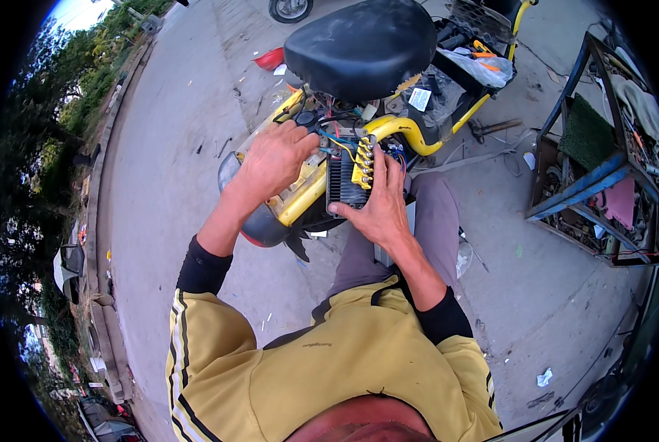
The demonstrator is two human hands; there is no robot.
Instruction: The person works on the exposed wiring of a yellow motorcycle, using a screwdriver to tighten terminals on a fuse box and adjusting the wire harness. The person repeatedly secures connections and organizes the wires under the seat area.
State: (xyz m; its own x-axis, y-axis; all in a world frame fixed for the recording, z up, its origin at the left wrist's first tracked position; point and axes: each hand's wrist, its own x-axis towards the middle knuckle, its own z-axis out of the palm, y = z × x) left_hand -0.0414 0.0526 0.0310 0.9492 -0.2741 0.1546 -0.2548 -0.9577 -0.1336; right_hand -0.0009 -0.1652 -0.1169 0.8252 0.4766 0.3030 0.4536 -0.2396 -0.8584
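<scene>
My right hand point(374, 199) is closed around a black finned metal controller point(343, 188) in front of me, thumb on its lower edge, fingers along the right side beside its yellow terminal block point(360, 163). My left hand point(274, 162) has curled fingers at blue and black wires point(331, 137) above and left of the controller; what is between the fingertips is hidden. The controller sits among the wiring of a partly dismantled vehicle with a yellow tube frame point(418, 140) and a black seat point(359, 48) above.
A metal cart point(547, 206) with scrap and a green mat stands at right. A hammer point(492, 127), a red bowl point(269, 57) and small scraps lie on the concrete. A wheel point(289, 11) shows at the top; a kerb point(112, 118) with plants runs along the left.
</scene>
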